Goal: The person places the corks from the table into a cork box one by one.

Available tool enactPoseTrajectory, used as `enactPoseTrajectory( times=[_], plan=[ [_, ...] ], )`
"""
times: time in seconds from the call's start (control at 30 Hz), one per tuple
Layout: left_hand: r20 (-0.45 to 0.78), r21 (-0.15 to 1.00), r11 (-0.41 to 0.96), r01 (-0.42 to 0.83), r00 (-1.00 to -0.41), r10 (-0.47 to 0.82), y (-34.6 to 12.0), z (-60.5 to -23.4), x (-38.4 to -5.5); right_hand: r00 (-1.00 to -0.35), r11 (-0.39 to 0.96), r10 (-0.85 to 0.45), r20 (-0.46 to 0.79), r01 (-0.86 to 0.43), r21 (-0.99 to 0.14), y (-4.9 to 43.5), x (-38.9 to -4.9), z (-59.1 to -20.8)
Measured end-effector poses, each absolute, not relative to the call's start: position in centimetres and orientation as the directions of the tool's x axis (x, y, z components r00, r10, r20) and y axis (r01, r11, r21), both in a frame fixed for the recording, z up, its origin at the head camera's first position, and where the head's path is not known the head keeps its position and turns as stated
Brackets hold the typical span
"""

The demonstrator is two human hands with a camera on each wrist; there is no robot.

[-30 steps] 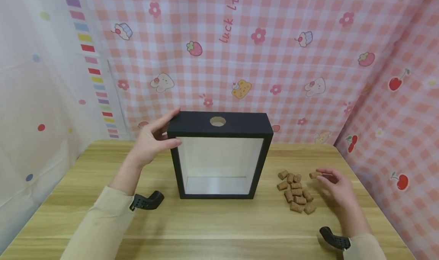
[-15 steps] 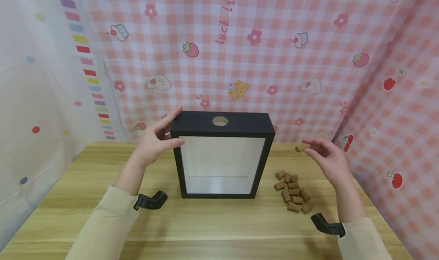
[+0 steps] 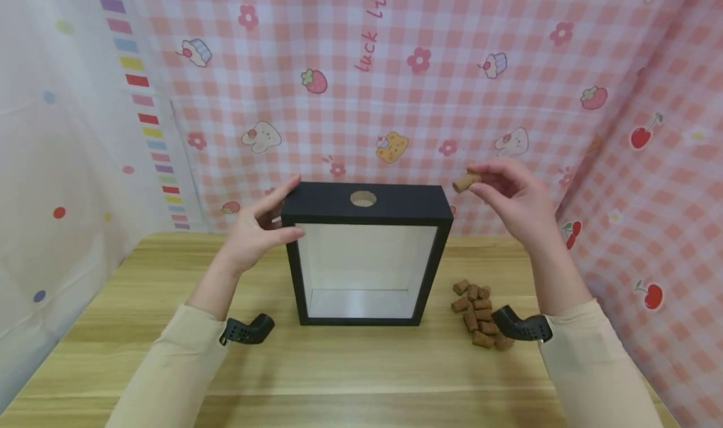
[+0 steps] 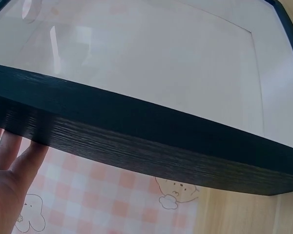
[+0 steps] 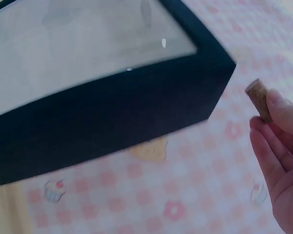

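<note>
A black-framed shadow box (image 3: 367,213) with a clear front and a round hole (image 3: 363,199) in its top stands upright on the table. My left hand (image 3: 251,233) grips its upper left corner, thumb on the front edge and fingers round the side; the left wrist view shows fingers (image 4: 31,158) against the black side. To the right of the box, at about the height of its top, my right hand (image 3: 516,199) pinches a cork (image 3: 465,182) between thumb and fingers. In the right wrist view that cork (image 5: 259,100) is apart from the box's corner.
A pile of several corks (image 3: 480,315) lies on the wooden table (image 3: 350,371) right of the box, partly covered by the black wrist mount (image 3: 522,324). Pink checked cloth (image 3: 463,89) hangs behind and at the right, with a pale dotted cloth (image 3: 62,164) at the left.
My right hand has lifted the cork from beside the pile, moving up and leftward toward the box's top. The left hand keeps its grip on the corner, and the box stays standing.
</note>
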State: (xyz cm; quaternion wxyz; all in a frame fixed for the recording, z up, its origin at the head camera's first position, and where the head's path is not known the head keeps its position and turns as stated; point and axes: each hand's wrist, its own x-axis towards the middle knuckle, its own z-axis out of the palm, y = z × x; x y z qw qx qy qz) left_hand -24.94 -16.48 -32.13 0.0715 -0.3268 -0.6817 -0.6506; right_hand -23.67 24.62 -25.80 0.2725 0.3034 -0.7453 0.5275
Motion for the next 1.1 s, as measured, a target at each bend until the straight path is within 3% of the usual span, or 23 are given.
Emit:
enactPoseTrajectory(
  times=[0.2, 0.47, 0.77, 1.1],
  plan=[
    [0.521, 0.842, -0.067, 0.535, -0.775, 0.358, -16.5, -32.1, -24.9, -0.636, 0.337, -0.246, 0.732, -0.764, -0.550, 21.8, -24.0, -23.1],
    [0.517, 0.847, -0.085, 0.524, -0.777, 0.359, -16.6, -32.1, -25.0, -0.565, 0.297, -0.415, 0.714, -0.825, -0.480, 17.7, -24.7, -22.2],
    [0.516, 0.847, -0.072, 0.527, -0.783, 0.347, -16.5, -32.3, -24.9, -0.441, 0.257, -0.558, 0.703, -0.898, -0.359, 14.7, -25.3, -22.2],
    [0.527, 0.839, -0.069, 0.539, -0.777, 0.345, -16.4, -32.4, -25.0, -0.454, 0.341, -0.629, 0.631, -0.890, -0.301, 13.3, -25.4, -22.4]
  ],
)
